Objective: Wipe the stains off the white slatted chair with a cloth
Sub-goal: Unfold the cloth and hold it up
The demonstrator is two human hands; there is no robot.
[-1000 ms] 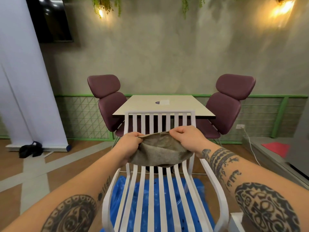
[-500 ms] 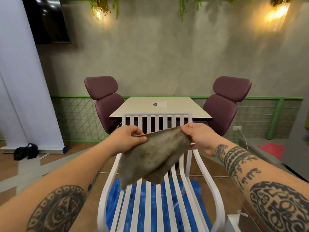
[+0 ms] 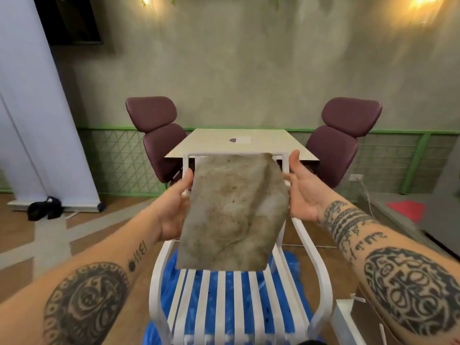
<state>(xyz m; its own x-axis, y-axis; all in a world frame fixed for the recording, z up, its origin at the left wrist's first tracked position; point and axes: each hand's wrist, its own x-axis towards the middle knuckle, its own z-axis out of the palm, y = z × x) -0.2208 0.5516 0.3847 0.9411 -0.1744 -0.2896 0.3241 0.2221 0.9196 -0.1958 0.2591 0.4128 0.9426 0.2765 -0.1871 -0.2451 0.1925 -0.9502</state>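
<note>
Two hands are raised | left hand (image 3: 171, 210): cloth (image 3: 234, 212) edge is pinched, thumb in front | cloth: is held spread, long axis vertical, between the hands, above the white slatted chair (image 3: 153, 290) seat | right hand (image 3: 302, 195): palm is opened, fingertips at the right edge, grip cannot be told

The cloth (image 3: 234, 210) hides the chair's (image 3: 155, 290) back slats (seat cropped below).
</note>
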